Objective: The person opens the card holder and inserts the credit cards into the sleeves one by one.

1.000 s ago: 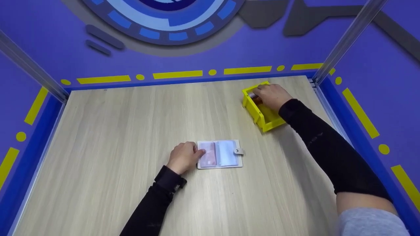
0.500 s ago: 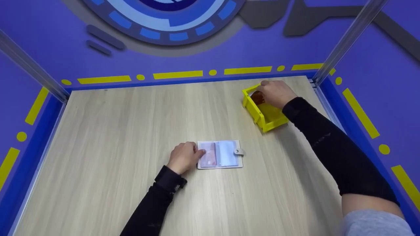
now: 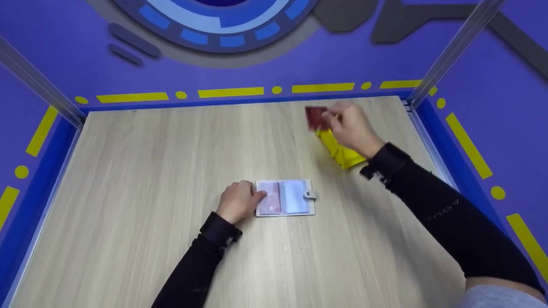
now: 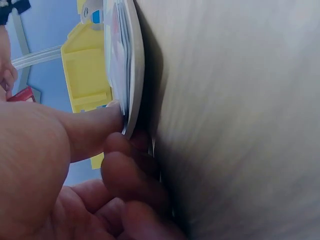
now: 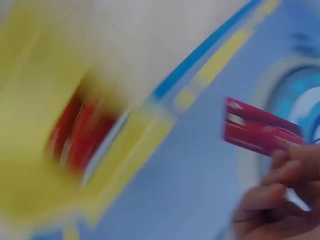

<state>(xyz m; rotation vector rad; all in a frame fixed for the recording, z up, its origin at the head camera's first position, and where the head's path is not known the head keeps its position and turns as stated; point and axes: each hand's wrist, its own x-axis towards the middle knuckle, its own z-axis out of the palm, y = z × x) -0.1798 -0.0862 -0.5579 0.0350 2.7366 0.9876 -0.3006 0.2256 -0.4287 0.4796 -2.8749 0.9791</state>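
An open card holder (image 3: 296, 197) with clear sleeves and a snap strap lies flat on the table. My left hand (image 3: 237, 199) pinches its left edge, thumb on the sleeves and fingers curled at the cover's edge, as the left wrist view shows. Up at the far right, my right hand (image 3: 352, 130) grips a dark red card (image 3: 316, 117) between thumb and fingers, over the left rim of a yellow bin (image 3: 349, 159). More red card-like things (image 5: 82, 135) remain inside the bin in the blurred right wrist view; the hand covers them in the head view.
The wood-grain table (image 3: 171, 162) is enclosed by purple-blue panels (image 3: 239, 79) at the back and sides. Metal posts (image 3: 454, 55) stand at the back corners. The bin sits near the table's back right corner.
My right hand has come up out of the yellow bin with the red card, which now shows left of the fingers. The left hand keeps its hold on the card holder.
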